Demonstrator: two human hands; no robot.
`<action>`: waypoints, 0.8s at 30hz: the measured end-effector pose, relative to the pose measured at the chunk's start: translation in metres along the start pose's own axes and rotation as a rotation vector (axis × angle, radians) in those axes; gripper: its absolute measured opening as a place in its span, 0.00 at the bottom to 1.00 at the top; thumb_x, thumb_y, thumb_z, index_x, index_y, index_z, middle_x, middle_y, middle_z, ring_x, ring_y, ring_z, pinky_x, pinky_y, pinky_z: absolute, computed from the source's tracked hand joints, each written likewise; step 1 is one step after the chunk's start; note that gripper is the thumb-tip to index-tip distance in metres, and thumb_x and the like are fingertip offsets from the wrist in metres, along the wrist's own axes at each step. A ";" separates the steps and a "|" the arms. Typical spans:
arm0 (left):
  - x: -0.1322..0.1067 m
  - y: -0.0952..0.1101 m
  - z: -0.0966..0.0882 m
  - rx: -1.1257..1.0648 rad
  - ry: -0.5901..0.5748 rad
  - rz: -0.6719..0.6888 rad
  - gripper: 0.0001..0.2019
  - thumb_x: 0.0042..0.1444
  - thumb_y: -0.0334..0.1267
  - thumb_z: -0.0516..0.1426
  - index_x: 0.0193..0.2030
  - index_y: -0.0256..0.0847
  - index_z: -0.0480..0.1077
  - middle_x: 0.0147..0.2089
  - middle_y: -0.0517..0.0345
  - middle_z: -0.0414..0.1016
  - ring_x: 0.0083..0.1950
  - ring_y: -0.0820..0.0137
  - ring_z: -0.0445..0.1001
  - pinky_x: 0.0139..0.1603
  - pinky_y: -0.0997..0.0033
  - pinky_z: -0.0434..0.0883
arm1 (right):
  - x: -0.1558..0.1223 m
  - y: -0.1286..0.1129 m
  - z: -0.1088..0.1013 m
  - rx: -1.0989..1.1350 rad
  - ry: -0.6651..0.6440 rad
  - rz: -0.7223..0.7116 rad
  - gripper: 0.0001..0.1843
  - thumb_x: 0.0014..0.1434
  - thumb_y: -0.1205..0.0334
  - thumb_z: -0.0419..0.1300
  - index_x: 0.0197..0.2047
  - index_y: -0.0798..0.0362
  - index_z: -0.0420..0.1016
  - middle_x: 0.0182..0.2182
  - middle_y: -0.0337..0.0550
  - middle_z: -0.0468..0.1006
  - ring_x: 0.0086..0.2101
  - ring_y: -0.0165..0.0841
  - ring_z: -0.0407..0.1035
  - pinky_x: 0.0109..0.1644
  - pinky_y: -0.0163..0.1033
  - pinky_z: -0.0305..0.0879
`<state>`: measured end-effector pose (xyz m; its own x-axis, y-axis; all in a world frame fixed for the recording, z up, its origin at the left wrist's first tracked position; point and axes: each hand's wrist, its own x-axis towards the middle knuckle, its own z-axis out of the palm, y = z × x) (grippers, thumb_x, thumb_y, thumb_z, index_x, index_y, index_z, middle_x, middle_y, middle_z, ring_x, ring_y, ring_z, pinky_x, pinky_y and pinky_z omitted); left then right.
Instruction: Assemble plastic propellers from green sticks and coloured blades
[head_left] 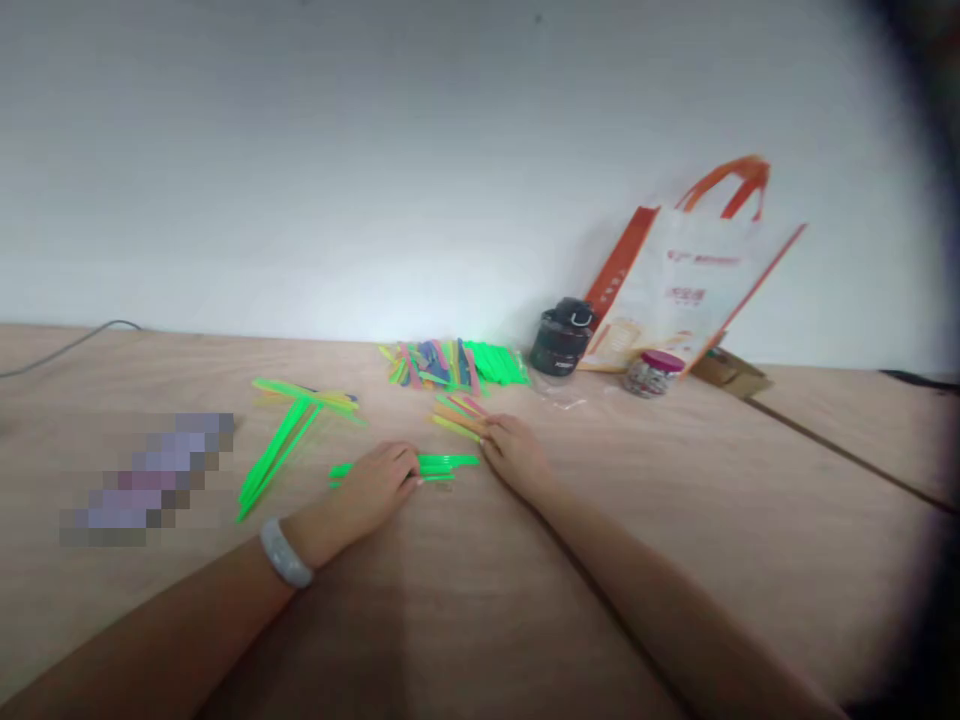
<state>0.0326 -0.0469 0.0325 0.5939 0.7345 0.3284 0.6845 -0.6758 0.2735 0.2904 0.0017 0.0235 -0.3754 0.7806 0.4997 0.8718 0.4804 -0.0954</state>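
Note:
My left hand, with a pale bangle at the wrist, is closed over a small bunch of thin green plastic sticks lying on the table. The sticks show on both sides of the fingers. To the right, my right hand has its fingers closed on the near end of several flat yellow, orange and pink plastic blades. Left of my hands lie several T-shaped propeller toys, with green sticks and mostly green and yellow blades. The fingertips of both hands are partly hidden.
Along the wall sit a pile of coloured blades and green sticks, a dark bottle, a purple-lidded jar, an orange-and-white bag and a cardboard box. A blurred-out object lies left; a cable is behind it.

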 end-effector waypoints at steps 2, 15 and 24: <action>0.000 0.000 -0.001 0.001 0.017 0.009 0.05 0.61 0.36 0.51 0.38 0.39 0.66 0.47 0.51 0.70 0.49 0.64 0.67 0.52 0.61 0.67 | 0.000 -0.004 -0.004 0.027 0.037 0.002 0.10 0.59 0.66 0.51 0.39 0.55 0.74 0.41 0.50 0.76 0.44 0.37 0.67 0.50 0.42 0.63; -0.001 0.011 -0.004 -0.066 0.143 0.035 0.14 0.64 0.34 0.45 0.54 0.42 0.64 0.45 0.53 0.69 0.45 0.68 0.69 0.47 0.67 0.70 | -0.009 -0.061 -0.011 0.621 0.050 0.106 0.15 0.59 0.66 0.50 0.44 0.51 0.75 0.42 0.44 0.79 0.44 0.36 0.71 0.50 0.43 0.66; -0.003 0.010 -0.001 -0.082 0.178 -0.011 0.16 0.64 0.32 0.45 0.55 0.43 0.64 0.43 0.54 0.69 0.43 0.69 0.69 0.44 0.67 0.71 | -0.009 -0.071 -0.014 0.774 0.000 0.199 0.14 0.59 0.64 0.50 0.41 0.50 0.77 0.34 0.41 0.79 0.37 0.35 0.72 0.43 0.42 0.68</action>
<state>0.0373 -0.0565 0.0354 0.4970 0.7243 0.4779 0.6497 -0.6756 0.3484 0.2365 -0.0445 0.0375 -0.2360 0.8808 0.4106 0.4568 0.4735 -0.7531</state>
